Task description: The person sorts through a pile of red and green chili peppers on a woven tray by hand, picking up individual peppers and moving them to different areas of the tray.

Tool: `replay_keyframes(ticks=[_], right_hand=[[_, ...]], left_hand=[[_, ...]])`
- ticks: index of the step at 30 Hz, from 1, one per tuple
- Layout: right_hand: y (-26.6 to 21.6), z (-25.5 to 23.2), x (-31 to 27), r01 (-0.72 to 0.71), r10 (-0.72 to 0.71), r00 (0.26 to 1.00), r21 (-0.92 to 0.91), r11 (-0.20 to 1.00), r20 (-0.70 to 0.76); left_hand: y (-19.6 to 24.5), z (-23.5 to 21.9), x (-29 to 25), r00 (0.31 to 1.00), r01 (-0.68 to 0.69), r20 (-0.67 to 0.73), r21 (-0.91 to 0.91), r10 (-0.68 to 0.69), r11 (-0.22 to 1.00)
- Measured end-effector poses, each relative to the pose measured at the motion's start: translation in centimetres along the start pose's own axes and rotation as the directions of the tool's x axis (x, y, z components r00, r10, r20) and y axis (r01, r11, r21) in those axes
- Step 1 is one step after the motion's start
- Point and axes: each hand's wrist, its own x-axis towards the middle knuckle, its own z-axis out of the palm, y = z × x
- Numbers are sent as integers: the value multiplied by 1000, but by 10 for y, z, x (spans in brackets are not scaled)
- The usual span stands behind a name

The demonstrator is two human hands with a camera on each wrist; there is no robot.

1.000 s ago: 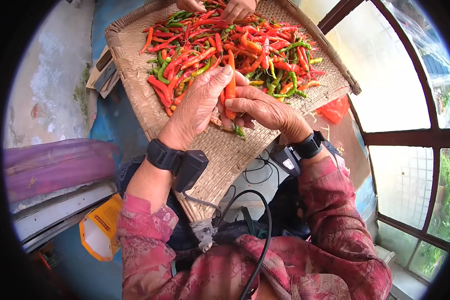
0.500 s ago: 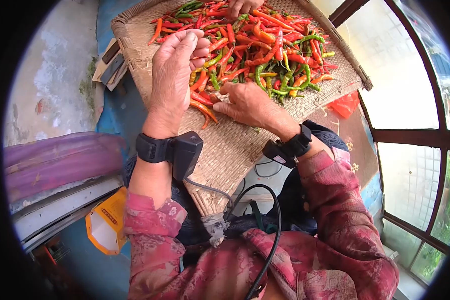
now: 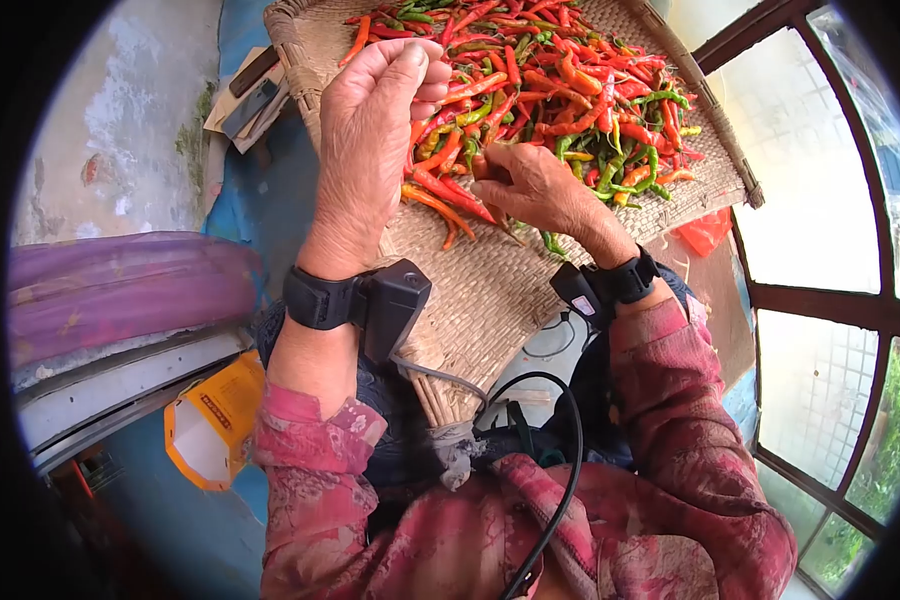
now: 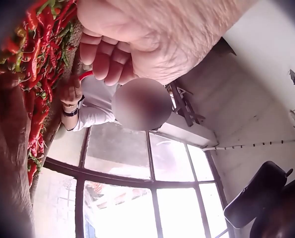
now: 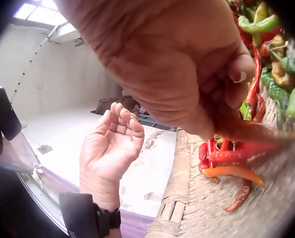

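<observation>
A heap of red, orange and green chili peppers [image 3: 580, 85] lies on a woven tray [image 3: 470, 300]. My left hand [image 3: 365, 150] is raised over the tray's left side, its fingers loosely bent. In the right wrist view its palm faces the camera with nothing in it. At the near edge of the heap, my right hand [image 3: 548, 192] pinches a dark red chili pepper [image 5: 254, 131] between thumb and fingers, the stem end pointing away from the palm. Close by on the weave are a few loose peppers, among them an orange one [image 5: 236, 173].
Across the tray, another person's hand [image 4: 70, 94] shows in the left wrist view. A windowed wall [image 3: 820, 290] stands on the right. Purple cloth [image 3: 130, 285] and a yellow box [image 3: 215, 420] are at the left. A black cable [image 3: 570, 470] runs over my lap.
My hands held an orange-red chili pepper together, then parted. The left rose empty to the left; the right went down to the heap's near edge and now holds a dark red chili pepper.
</observation>
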Motion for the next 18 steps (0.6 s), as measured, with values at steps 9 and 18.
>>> replay_keyframes(ticks=[9, 18], right_hand=[[-10, 61, 21, 9, -65, 966, -218, 976, -249], [-10, -17, -10, 22, -50, 996, 323, 946, 79]], left_hand=[[-2, 5, 1, 1000, 20, -7, 40, -20, 999], [-1, 6, 3, 999, 48, -2, 51, -48, 998]])
